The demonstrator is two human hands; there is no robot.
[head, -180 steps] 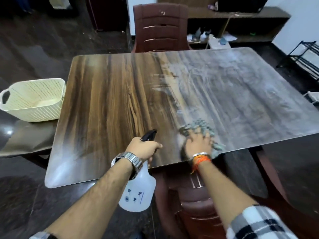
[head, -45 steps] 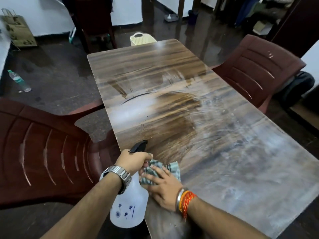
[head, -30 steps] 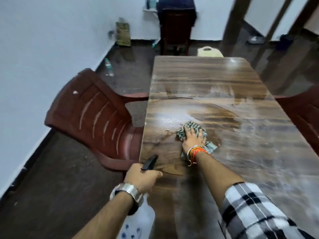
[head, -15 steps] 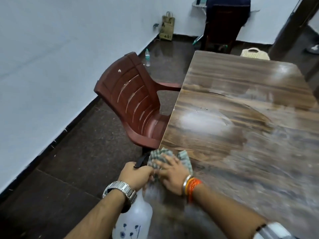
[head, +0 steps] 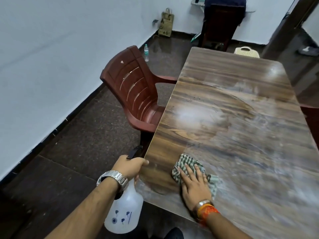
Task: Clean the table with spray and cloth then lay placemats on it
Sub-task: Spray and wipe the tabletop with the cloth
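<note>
From the head view, the striped cloth is pressed flat on the near corner of the desk by the right hand, fingers straight. The spray bottle is gripped at its neck by the left hand, just off the desk's edge. The cloth should probably be pushed hard toward the cloudy white patch, so no streaks are left.

No text could be read: the spray bottle bore only small blue drawings, and the print on the paper bag was too blurred.
</note>
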